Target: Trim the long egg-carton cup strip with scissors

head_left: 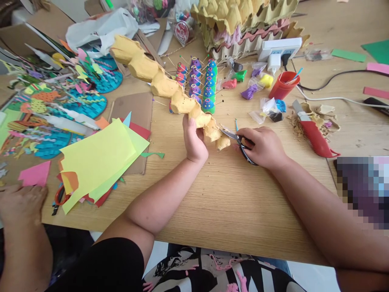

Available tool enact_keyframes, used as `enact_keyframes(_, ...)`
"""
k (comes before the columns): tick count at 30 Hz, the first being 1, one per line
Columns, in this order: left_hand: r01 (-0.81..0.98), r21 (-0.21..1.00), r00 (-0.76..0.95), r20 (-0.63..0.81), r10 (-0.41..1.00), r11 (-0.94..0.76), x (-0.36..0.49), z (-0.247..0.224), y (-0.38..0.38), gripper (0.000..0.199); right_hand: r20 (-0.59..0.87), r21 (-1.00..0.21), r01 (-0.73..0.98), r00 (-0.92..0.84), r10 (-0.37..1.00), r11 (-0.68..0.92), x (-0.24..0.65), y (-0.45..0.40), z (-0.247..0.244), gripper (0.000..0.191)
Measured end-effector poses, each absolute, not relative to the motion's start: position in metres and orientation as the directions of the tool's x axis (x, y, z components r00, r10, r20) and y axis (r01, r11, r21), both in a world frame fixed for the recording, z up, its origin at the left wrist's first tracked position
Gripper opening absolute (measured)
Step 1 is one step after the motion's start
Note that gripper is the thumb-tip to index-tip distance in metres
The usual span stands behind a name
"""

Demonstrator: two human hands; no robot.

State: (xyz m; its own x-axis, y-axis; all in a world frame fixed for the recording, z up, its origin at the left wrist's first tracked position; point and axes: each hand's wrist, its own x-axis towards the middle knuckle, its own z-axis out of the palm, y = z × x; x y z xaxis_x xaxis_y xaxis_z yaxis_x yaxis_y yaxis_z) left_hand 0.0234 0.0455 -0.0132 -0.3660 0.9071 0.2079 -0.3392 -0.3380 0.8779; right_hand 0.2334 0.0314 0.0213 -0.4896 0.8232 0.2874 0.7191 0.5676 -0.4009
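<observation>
From here, most fingers of the left hand (195,142) are hidden behind the yellow egg-carton strip (182,102) — thumb up against it, holding it above the table (231,207). The right hand (265,146), forearm slanting from near right, grips scissors (239,139) — blade tips unclear at the strip's near end.

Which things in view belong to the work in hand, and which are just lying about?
In hand:
- yellow egg-carton strip, in the left hand
- scissors, in the right hand, blades at the strip's near end

Apparently just lying about:
- yellow paper
- red-handled knife
- red cup
</observation>
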Motion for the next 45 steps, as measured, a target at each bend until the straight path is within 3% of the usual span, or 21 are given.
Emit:
enact_keyframes(8,-0.285,0.842,-0.358,0.35,0.866,-0.458,0.025,-0.008,0.035,0.06,0.294,-0.381,0.737,-0.476,0.829,0.558,0.234,0.032,0.02,0.042)
enact_keyframes(20,-0.245,0.875,-0.372,0.312,0.874,-0.417,0.029,-0.002,0.029,0.067,0.309,-0.388,0.721,-0.485,0.818,0.574,0.232,0.032,0.017,0.042)
enact_keyframes(31,-0.301,0.829,-0.385,0.346,0.856,-0.471,0.031,-0.005,0.031,0.053,0.321,-0.307,0.774,-0.464,0.826,0.554,0.233,0.031,0.017,0.051)
enact_keyframes(39,-0.179,0.889,-0.364,0.339,0.867,-0.422,0.027,-0.007,0.033,0.073,0.28,-0.327,0.823,-0.386,0.879,0.465,0.233,0.03,0.021,0.051)
enact_keyframes(45,-0.215,0.878,-0.326,0.349,0.878,-0.429,0.027,-0.01,0.034,0.065,0.29,-0.316,0.831,-0.376,0.88,0.459,0.233,0.03,0.021,0.051)
